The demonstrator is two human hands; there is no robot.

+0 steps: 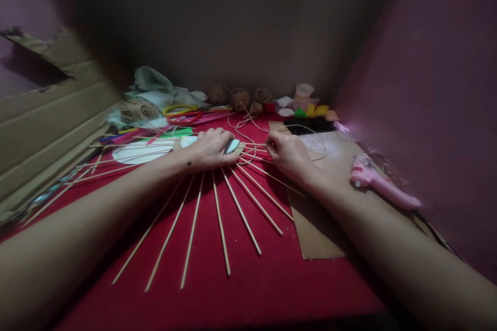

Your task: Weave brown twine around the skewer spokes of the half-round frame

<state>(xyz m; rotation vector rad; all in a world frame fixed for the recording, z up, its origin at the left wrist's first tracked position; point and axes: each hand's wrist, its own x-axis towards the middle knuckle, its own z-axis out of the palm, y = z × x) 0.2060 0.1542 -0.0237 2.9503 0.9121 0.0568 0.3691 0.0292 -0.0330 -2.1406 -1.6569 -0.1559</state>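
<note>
My left hand (215, 147) lies over a round base with a light blue-green pad (232, 146), its fingers curled over the top and thumb along the near edge. Thin wooden sticks (247, 217) fan out from this base towards me and to the right. Twine (240, 149) is woven around the sticks close to the base at its right side. To the right, my right hand (285, 152) pinches the twine near the stick ends; its fingertips are partly hidden. A loose length of twine (246, 121) loops behind both hands.
A pink glue gun (382, 186) rests at the right, near a cardboard sheet (316, 227). At the back are balls of twine (238, 98), yellow-handled scissors (179, 110), cloth (153, 88) and a small cup (304, 93). Cardboard (58, 103) stands at the left wall.
</note>
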